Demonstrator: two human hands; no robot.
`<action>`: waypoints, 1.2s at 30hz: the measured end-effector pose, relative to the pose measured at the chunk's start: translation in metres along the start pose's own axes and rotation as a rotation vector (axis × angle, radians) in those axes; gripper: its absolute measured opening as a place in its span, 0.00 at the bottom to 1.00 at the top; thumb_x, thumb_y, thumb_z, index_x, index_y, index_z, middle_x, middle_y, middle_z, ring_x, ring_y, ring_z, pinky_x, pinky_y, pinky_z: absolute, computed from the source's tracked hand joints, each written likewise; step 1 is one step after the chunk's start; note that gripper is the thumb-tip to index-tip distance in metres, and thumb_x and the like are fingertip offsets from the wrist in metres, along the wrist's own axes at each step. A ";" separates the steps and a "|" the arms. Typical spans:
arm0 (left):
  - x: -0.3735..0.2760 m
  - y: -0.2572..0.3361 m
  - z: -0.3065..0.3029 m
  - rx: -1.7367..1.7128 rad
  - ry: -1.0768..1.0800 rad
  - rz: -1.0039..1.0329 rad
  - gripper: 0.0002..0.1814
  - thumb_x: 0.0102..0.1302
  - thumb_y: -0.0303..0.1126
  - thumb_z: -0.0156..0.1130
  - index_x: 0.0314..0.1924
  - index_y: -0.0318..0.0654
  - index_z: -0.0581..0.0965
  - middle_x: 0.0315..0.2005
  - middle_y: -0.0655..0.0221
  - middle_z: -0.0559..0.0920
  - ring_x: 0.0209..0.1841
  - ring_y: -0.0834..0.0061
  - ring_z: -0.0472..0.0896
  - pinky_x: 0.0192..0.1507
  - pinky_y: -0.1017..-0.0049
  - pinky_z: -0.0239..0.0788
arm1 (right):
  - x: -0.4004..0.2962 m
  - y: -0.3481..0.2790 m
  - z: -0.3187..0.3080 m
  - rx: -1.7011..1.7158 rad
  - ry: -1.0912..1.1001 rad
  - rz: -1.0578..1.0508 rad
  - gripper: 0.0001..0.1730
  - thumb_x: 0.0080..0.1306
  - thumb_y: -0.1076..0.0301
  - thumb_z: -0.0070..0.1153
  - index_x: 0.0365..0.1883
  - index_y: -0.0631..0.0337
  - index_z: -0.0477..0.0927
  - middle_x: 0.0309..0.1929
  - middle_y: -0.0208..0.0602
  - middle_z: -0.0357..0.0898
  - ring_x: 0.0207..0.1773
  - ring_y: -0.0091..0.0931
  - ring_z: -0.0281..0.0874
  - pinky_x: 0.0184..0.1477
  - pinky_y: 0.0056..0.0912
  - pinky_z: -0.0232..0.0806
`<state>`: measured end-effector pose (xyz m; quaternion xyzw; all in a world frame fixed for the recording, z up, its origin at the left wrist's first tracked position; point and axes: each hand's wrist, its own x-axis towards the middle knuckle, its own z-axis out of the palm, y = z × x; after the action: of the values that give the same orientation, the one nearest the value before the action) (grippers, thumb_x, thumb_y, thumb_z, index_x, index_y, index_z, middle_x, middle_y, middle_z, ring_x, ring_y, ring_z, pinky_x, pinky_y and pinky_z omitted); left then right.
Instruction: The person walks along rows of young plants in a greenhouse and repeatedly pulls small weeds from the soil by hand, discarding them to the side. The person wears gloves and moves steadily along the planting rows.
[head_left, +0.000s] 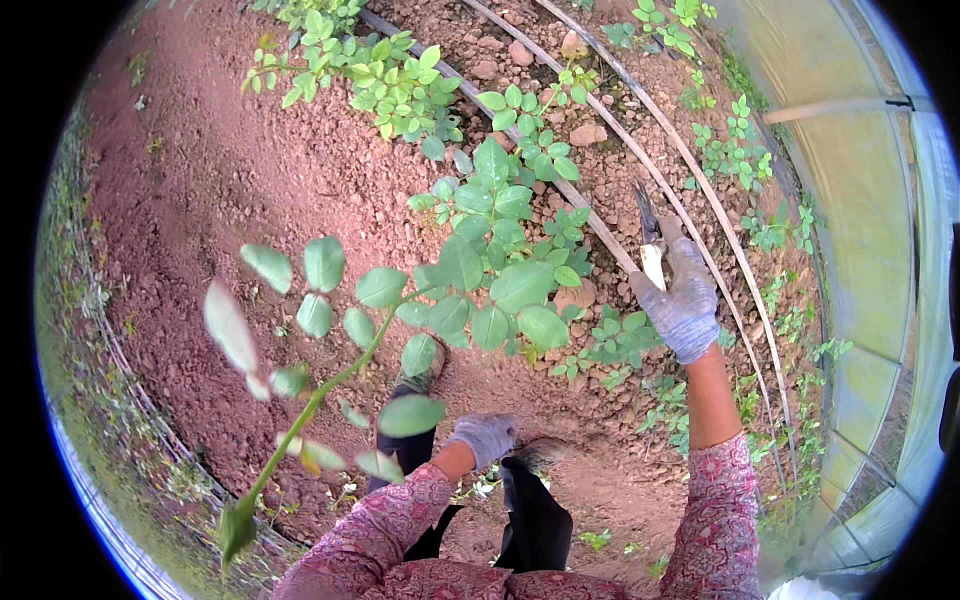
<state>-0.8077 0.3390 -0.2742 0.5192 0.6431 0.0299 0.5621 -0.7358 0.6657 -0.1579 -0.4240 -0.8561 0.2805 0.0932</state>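
Observation:
My right hand (681, 300), in a grey knitted glove, grips pruning shears (651, 259) with a pale handle. Their dark blades point away from me, over the soil between a dark drip hose (574, 196) and a lighter hose (646, 161). My left hand (484, 436), also gloved, is curled closed near my knees, with nothing visible in it. A long leafy rose stem (322, 391) arches close to the camera, a green bud (238, 525) at its near end. Its far end merges into the foliage of a rose bush (487, 202), hiding the base.
Further rose plants (405, 82) grow along the row of cloddy reddish soil (225, 187). Another pale hose (701, 176) runs beside the row. On the right stands a translucent plastic sheet wall (832, 210) with a frame. Low weeds (97, 300) line the left edge.

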 end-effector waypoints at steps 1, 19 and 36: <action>-0.028 0.000 -0.011 0.048 0.024 -0.035 0.12 0.60 0.42 0.53 0.35 0.42 0.77 0.29 0.59 0.82 0.34 0.56 0.82 0.39 0.59 0.72 | 0.005 -0.008 -0.002 -0.133 0.003 -0.057 0.40 0.51 0.62 0.64 0.63 0.59 0.65 0.49 0.48 0.73 0.51 0.41 0.74 0.52 0.40 0.68; -0.205 -0.059 -0.043 0.101 0.262 -0.288 0.15 0.51 0.40 0.64 0.38 0.42 0.78 0.53 0.62 0.76 0.58 0.56 0.71 0.56 0.61 0.68 | 0.105 -0.091 0.051 0.092 -0.118 0.321 0.33 0.58 0.58 0.58 0.62 0.52 0.68 0.47 0.50 0.78 0.52 0.41 0.76 0.53 0.37 0.67; -0.097 0.077 -0.299 -0.987 1.037 0.545 0.26 0.60 0.27 0.64 0.58 0.36 0.67 0.49 0.65 0.76 0.52 0.74 0.74 0.52 0.74 0.69 | -0.108 -0.153 0.041 1.748 -0.276 0.977 0.27 0.60 0.62 0.62 0.52 0.66 0.67 0.42 0.50 0.79 0.41 0.42 0.81 0.43 0.47 0.76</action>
<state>-1.0013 0.4689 -0.0495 0.2678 0.5858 0.6912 0.3277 -0.7878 0.4916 -0.0977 -0.4752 -0.0866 0.8633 0.1464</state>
